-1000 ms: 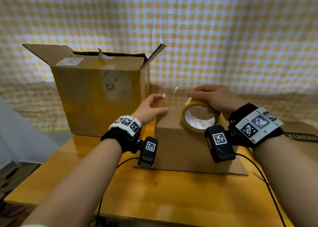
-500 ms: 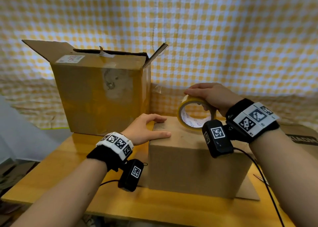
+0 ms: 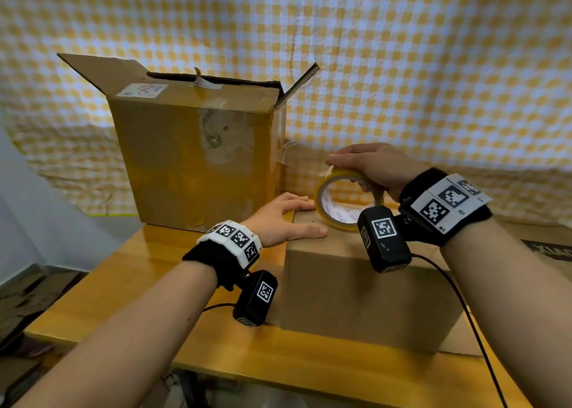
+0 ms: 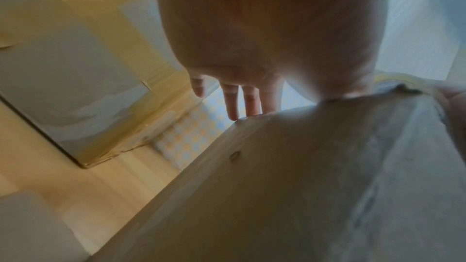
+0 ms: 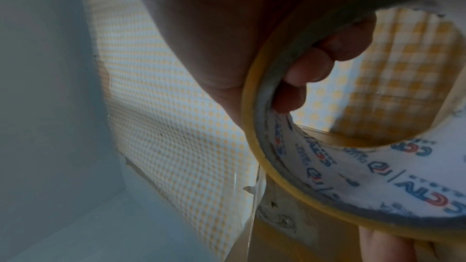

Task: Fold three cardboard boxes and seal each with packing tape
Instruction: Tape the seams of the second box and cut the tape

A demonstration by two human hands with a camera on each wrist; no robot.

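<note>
Observed: the closed small box (image 3: 365, 287) stands on the wooden table (image 3: 173, 311), towards its right side. The left hand (image 3: 280, 220) lies flat on the box's top near the left edge, fingers straight and spread, holding nothing but pressing the flaps down. The right hand (image 3: 371, 167) grips the roll of packing tape (image 3: 346, 202), fingers hooked through the core as the right wrist view shows, with the roll standing on edge on the box top towards the far side. A clear strip of tape (image 3: 289, 150) hangs loose from the roll towards the tall box; where its free end lies cannot be told. Assessment: the sealing pass on this box appears to be just starting. To do it properly, the free end should be anchored on the far face of the box, then the roll drawn along the centre seam towards the worker with steady tension, the left hand keeping the flaps level and following behind to smooth the strip. Slack tape is likely to fold onto itself. Surroundings: a large open box (image 3: 198, 163), heavily taped, stands at the table's far left; a flat cardboard piece (image 3: 548, 240) lies at the right edge; a yellow checked cloth (image 3: 402, 67) covers the wall behind.
</note>
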